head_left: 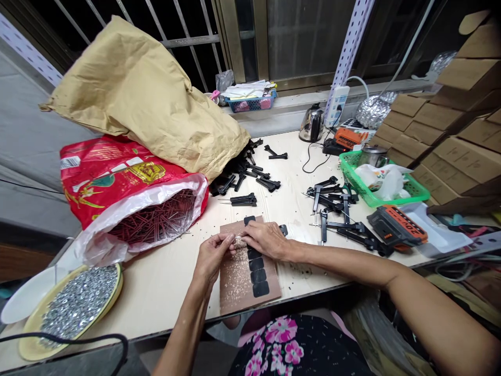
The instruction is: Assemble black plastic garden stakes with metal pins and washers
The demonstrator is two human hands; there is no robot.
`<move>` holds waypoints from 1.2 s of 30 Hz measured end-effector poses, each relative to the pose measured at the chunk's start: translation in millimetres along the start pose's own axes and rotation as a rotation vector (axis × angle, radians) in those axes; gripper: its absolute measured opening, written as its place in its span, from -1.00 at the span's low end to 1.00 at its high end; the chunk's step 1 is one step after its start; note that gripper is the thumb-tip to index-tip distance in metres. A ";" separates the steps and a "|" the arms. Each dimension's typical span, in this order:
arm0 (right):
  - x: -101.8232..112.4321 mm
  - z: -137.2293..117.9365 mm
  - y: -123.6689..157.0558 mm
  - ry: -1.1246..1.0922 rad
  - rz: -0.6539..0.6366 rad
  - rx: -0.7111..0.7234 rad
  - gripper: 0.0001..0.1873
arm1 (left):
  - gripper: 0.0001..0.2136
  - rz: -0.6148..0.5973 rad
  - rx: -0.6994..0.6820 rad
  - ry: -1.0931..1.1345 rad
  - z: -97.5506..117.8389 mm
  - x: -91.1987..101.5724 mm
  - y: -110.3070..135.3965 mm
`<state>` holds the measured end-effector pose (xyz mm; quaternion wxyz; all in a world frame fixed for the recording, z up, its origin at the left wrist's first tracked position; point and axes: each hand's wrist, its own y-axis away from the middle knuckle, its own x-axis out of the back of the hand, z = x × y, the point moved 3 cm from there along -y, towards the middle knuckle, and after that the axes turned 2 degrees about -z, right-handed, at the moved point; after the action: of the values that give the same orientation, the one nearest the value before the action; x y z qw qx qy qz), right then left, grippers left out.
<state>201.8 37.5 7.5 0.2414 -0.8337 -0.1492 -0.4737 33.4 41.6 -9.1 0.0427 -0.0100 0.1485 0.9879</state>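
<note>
My left hand (214, 254) and my right hand (268, 240) meet over a brown board (237, 300), with fingertips pinched close together. Between them shows a small, thin, pale piece (238, 237), too small to name. Along the board's right side runs a column of black rounded square pads (258, 275), partly covered by my right hand. Pale crumbs are scattered over the board's left part. Beyond my hands lies a small stack of black plastic parts (243, 199) with thin metal pins sticking out to the left.
Dark red rods fill an open red bag (133, 167) at left, beneath a big brown paper sack (144, 94). A yellow bowl (113, 292) holds small silvery pieces. To the right are black clamp-like parts (346, 209), a battery pack (399, 227), a green basket (410, 196) and stacked cardboard boxes (462, 162).
</note>
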 end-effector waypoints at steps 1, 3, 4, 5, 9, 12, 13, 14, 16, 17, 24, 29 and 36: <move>-0.5 -1.5 0.9 0.077 0.022 0.045 -0.77 | -0.66 -0.005 0.010 0.017 -1.4 -0.7 -0.4; -2.4 -3.1 2.3 0.173 0.038 0.107 -0.72 | -0.66 0.006 0.000 0.022 -2.5 -2.2 -0.3; -3.1 -2.7 2.6 0.176 0.036 0.110 -0.69 | -0.66 0.018 -0.017 0.011 -2.2 -2.9 0.3; -3.6 -1.3 2.4 0.139 0.029 0.091 -0.69 | -0.66 0.030 -0.036 -0.005 -1.3 -3.6 1.1; -5.5 8.4 -0.1 -0.242 -0.089 -0.099 -0.66 | -0.65 0.054 -0.080 -0.061 3.2 -5.3 2.6; -5.3 10.6 -0.7 -0.369 -0.146 -0.167 -0.70 | -0.65 0.059 -0.089 -0.089 3.1 -5.1 -0.3; -3.8 9.9 -0.6 -0.333 -0.118 -0.158 -0.73 | -0.66 0.058 -0.091 -0.098 2.2 -5.2 -1.6; -1.8 8.7 -0.3 -0.274 -0.078 -0.136 -0.76 | -0.66 0.056 -0.093 -0.108 1.1 -5.5 -2.8; 0.9 6.5 -0.1 -0.188 -0.021 -0.106 -0.78 | -0.67 0.061 -0.103 -0.123 -0.8 -6.7 -4.2; 0.8 6.7 -0.5 -0.208 -0.031 -0.122 -0.76 | -0.68 0.070 -0.114 -0.128 -1.3 -7.5 -4.2; -7.3 16.3 0.2 -0.602 -0.263 -0.322 -0.62 | -0.70 0.069 -0.133 -0.160 -2.1 -14.1 -4.1; -4.1 13.2 7.9 -0.209 -0.004 -0.067 -0.80 | -0.68 0.037 -0.065 -0.034 -6.6 -14.2 -10.2; -3.3 18.0 7.1 -0.116 -0.020 -0.077 -0.78 | -0.69 0.033 -0.038 -0.015 -5.5 -16.1 -9.6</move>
<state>216.4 41.2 -5.0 0.1955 -0.8669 -0.1528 -0.4323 50.3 47.8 -16.6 0.0272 -0.0011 0.1295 0.9912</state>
